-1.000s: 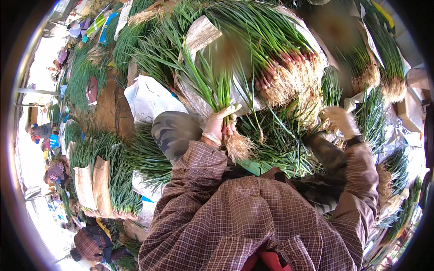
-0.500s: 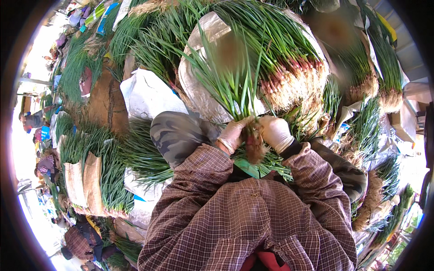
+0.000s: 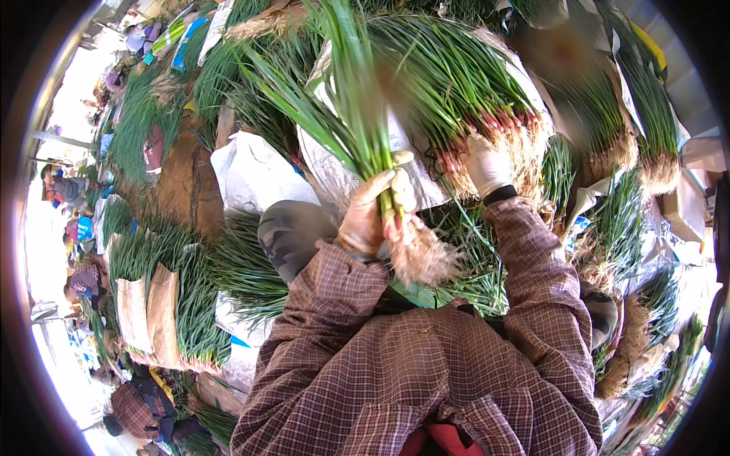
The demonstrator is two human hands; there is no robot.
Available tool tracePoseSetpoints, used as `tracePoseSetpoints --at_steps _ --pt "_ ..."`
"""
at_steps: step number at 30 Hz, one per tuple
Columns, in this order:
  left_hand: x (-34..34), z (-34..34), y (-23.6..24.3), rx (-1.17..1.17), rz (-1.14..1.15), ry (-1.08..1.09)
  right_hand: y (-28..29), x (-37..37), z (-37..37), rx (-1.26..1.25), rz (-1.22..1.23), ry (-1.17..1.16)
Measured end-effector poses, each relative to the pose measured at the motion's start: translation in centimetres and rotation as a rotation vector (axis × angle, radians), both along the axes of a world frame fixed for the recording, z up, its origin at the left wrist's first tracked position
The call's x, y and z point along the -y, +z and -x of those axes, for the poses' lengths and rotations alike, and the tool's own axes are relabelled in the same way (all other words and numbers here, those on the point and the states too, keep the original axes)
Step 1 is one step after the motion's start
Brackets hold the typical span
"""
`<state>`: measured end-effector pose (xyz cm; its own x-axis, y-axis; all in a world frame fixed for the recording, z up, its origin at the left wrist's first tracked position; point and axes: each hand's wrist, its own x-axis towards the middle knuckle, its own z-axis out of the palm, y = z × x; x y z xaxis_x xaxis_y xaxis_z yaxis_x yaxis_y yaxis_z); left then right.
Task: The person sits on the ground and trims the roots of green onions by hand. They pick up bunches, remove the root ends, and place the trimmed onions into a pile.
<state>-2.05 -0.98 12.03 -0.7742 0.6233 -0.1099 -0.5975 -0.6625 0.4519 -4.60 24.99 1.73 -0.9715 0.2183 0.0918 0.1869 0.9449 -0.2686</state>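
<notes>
My left hand [image 3: 369, 213] is closed around a bunch of green onions [image 3: 357, 137] with long leaves pointing up and whitish roots hanging down, slightly blurred. My right hand [image 3: 487, 163], in a pale glove, reaches into the pink-white root ends of a large pile of green onions [image 3: 449, 68] that lies on a white woven sack [image 3: 342, 182]. The right hand's fingertips are partly hidden among the stalks, so their grip is unclear. Below the hands are loose green leaves [image 3: 475, 251].
More onion piles [image 3: 646, 137] lie to the right and left, some wrapped in brown paper [image 3: 160, 311]. A white sack [image 3: 255, 171] and brown ground [image 3: 190, 171] are left of my camouflage-clad knee [image 3: 289, 239]. Other people [image 3: 141, 410] crouch along the far left.
Half a second ago both hands were together on the bunch. My right hand has since left it and moved up and right to the large pile, while my left keeps holding the bunch.
</notes>
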Motion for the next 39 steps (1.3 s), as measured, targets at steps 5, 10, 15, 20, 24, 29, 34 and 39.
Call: tracePoseSetpoints --at_steps 5,10,15,20,24,29,34,39 --pt "-1.7 0.2 -7.0 0.176 0.133 -0.032 2.0 0.2 -2.8 -0.276 0.075 0.031" --pt "-5.0 -0.8 -7.0 0.187 0.328 0.079 5.3 4.3 -9.5 -0.112 0.432 0.059" --pt "-3.2 -0.4 -8.9 0.091 0.368 -0.042 5.3 6.0 -10.2 -0.043 0.937 0.051" --pt "-3.7 -0.3 -8.1 0.153 0.312 0.002 3.1 5.5 -9.4 -0.157 0.852 0.231" --pt "-3.1 -0.2 -8.6 0.063 0.355 0.0 2.2 3.5 -7.6 -0.101 0.312 -0.06" --pt "-3.0 -1.5 -7.0 0.053 0.416 -0.012 1.8 6.4 -4.8 0.005 0.807 0.138" --pt "-3.2 -2.5 -8.2 0.067 0.433 0.063 3.5 7.6 -4.6 0.213 1.88 -0.171" --pt "-1.7 -3.1 -9.6 0.148 0.104 -0.249 1.5 7.8 -5.0 0.253 2.102 -0.119"
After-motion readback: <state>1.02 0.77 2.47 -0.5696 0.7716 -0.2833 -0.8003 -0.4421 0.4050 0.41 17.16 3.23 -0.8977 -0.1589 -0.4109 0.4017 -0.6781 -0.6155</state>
